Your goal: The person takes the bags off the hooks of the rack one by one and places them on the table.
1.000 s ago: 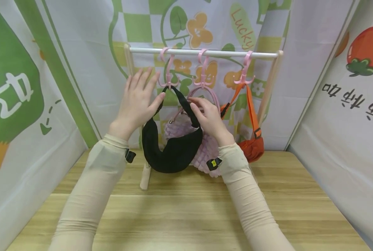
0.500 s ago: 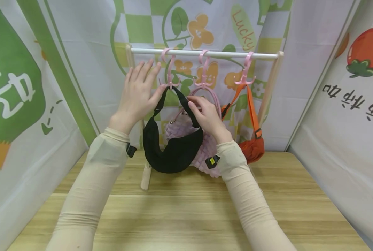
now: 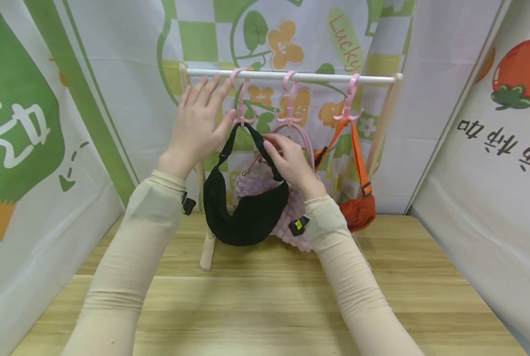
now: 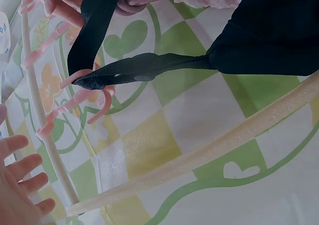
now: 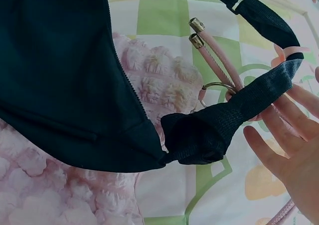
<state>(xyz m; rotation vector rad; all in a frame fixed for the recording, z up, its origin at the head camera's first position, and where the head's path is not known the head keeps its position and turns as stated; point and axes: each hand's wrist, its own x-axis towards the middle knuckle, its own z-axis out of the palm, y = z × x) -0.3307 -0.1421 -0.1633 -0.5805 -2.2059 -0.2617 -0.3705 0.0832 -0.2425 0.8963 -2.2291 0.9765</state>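
Observation:
A black crescent-shaped shoulder bag [image 3: 251, 217] hangs by its strap [image 4: 102, 33] from the left pink hook [image 3: 242, 101]. Beside that hook my left hand [image 3: 195, 123] is raised with fingers spread and straight, holding nothing; in the left wrist view its fingertips [image 4: 31, 161] point toward the rail without gripping the strap. My right hand [image 3: 293, 160] is at the strap's right side. The right wrist view has its fingers [image 5: 286, 120] extended behind the strap, touching or nearly so, while the thumb [image 5: 264, 147] stays apart from it.
The rack's metal rail [image 3: 318, 76] runs between wooden posts on a wooden table [image 3: 256, 306]. A puffy pink bag [image 3: 298, 217] hangs from the middle hook [image 3: 291, 101], partly behind the black one. An orange bag [image 3: 358, 212] hangs at right. Printed cloth walls surround the table.
My left hand has risen slightly toward the rail, its thumb moving up off the strap to hook level. The right hand has shifted a little left along the strap. The bags hang nearly unchanged.

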